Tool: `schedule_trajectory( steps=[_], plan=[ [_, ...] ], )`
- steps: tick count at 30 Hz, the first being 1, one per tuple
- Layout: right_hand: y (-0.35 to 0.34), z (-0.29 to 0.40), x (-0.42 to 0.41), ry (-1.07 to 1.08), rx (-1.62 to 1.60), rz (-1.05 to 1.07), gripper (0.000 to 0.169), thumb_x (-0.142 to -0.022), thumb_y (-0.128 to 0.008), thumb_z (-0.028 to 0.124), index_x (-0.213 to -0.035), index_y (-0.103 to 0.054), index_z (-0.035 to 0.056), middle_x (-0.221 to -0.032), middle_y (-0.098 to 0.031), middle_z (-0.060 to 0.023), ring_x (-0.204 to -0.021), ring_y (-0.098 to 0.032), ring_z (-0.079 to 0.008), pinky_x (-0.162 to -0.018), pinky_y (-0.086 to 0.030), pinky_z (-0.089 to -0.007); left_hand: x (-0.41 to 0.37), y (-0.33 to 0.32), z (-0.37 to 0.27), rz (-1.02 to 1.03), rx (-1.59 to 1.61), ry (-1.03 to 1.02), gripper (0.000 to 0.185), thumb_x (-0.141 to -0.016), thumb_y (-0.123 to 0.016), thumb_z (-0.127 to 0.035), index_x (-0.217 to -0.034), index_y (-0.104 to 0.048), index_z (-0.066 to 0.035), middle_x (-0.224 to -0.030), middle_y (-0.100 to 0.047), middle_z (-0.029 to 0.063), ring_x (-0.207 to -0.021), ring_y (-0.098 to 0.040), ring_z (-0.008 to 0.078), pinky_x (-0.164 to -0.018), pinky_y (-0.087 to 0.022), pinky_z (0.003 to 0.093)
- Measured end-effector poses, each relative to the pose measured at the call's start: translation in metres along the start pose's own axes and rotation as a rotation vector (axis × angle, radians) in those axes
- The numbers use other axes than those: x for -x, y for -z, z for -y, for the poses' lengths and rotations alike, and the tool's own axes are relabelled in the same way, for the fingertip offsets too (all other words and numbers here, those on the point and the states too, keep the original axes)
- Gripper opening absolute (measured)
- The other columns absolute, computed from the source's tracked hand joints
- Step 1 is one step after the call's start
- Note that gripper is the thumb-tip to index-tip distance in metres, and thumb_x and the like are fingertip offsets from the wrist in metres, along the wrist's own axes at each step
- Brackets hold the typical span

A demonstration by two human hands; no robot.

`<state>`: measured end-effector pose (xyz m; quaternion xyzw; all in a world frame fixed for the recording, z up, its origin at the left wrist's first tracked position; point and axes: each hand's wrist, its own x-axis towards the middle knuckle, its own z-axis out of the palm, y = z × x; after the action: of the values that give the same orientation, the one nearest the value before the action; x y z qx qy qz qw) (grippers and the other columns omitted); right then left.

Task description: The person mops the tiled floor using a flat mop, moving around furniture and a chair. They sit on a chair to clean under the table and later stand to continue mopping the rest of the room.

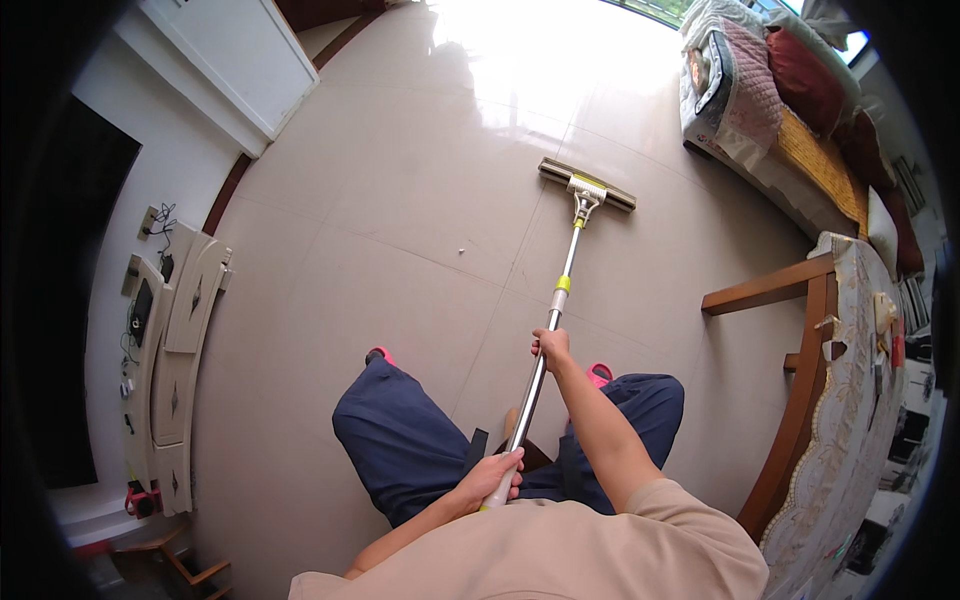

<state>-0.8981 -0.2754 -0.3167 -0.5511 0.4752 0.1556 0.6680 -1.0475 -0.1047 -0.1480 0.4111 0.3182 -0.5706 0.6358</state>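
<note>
Both my hands grip the long metal handle of a sponge mop (pixel 533 390). My left hand (pixel 491 477) is closed around the pale lower grip, close to my waist. Farther up the pole, just below its grey and lime-green collar, my right hand (pixel 553 348) is wrapped around the shaft. The mop head (pixel 587 184), a wide bar with a white and yellow-green bracket, rests on the tiled floor (pixel 390 187) ahead and slightly right. A small white bit (pixel 461 251) lies on the tiles left of the pole.
A wooden table (pixel 780 465) with a lace-edged cloth stands at the right, its leg reaching inward. Beyond it is a sofa (pixel 750 165) with covers and cushions. A low cabinet (pixel 176 375) with cables lines the left wall, near a white door (pixel 232 60). Pink footwear (pixel 600 373) shows below my knees.
</note>
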Motion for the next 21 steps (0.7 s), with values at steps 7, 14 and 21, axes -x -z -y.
schedule_trajectory(
  steps=[7, 14, 21],
  plan=[
    [-0.010, -0.047, 0.057, 0.073, -0.034, 0.024, 0.016, -0.068, -0.050, 0.007, -0.072, -0.046, -0.0082, -0.053, -0.049, -0.0102, -0.038, -0.050, -0.0169, -0.034, -0.044, -0.0268, 0.048, 0.032, 0.048, -0.151, -0.617, -0.051, 0.024, -0.074, -0.056, -0.025, -0.081, -0.043, -0.006, -0.062, -0.047, 0.0022, -0.053, -0.045, 0.0086, -0.046, -0.037, 0.0216],
    [-0.074, -0.126, 0.189, -0.345, -0.577, 0.463, 0.023, -0.072, -0.053, 0.020, -0.084, -0.041, 0.0042, -0.061, -0.049, -0.0057, -0.049, -0.054, -0.0189, -0.043, -0.046, -0.0322, 0.190, 0.082, 0.056, -0.427, -0.773, 0.257, 0.026, -0.071, -0.061, -0.026, -0.074, -0.049, -0.003, -0.056, -0.047, 0.0029, -0.045, -0.045, 0.0108, -0.043, -0.036, 0.0229],
    [-0.037, -0.100, 0.148, -0.174, -0.407, 0.208, 0.017, -0.070, -0.050, 0.010, -0.071, -0.043, -0.0049, -0.048, -0.045, -0.0089, -0.034, -0.048, -0.0191, -0.030, -0.040, -0.0305, 0.128, 0.035, 0.065, -0.468, -1.033, 0.143, 0.030, -0.070, -0.058, -0.032, -0.080, -0.056, -0.004, -0.072, -0.054, 0.0027, -0.070, -0.050, 0.0110, -0.062, -0.039, 0.0265]
  ],
)
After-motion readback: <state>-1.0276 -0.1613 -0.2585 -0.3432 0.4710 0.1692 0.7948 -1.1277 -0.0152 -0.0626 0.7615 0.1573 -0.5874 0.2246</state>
